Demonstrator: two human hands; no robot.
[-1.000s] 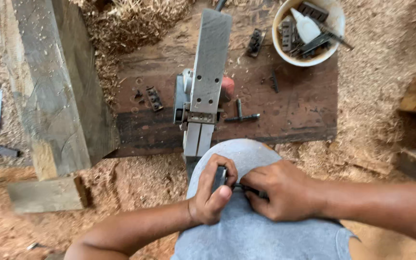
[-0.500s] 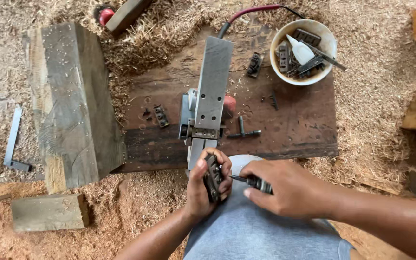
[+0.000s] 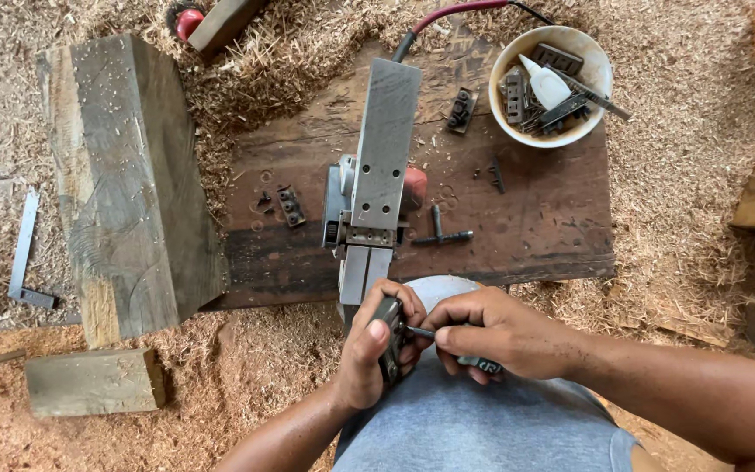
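My left hand (image 3: pixel 376 354) grips a small dark metal part (image 3: pixel 389 336) over my knee, thumb pressed on its top. My right hand (image 3: pixel 482 332) holds a slim tool (image 3: pixel 460 350) whose tip meets that part. Just beyond my hands an upturned electric planer (image 3: pixel 376 175) with a grey metal sole lies on a dark wooden board (image 3: pixel 526 227). A T-shaped key (image 3: pixel 443 234) and small dark metal pieces (image 3: pixel 290 205) lie on the board beside it.
A white bowl (image 3: pixel 507 61) of metal parts and a small bottle stands at the board's far right. A big timber block (image 3: pixel 124 175) lies left, a smaller offcut (image 3: pixel 93 380) below it. Sawdust covers the ground. A metal square (image 3: pixel 24 253) lies far left.
The view has shifted so the board and planer sit lower and closer. My hands stay together on the small part, with the right hand's tool now set against it.
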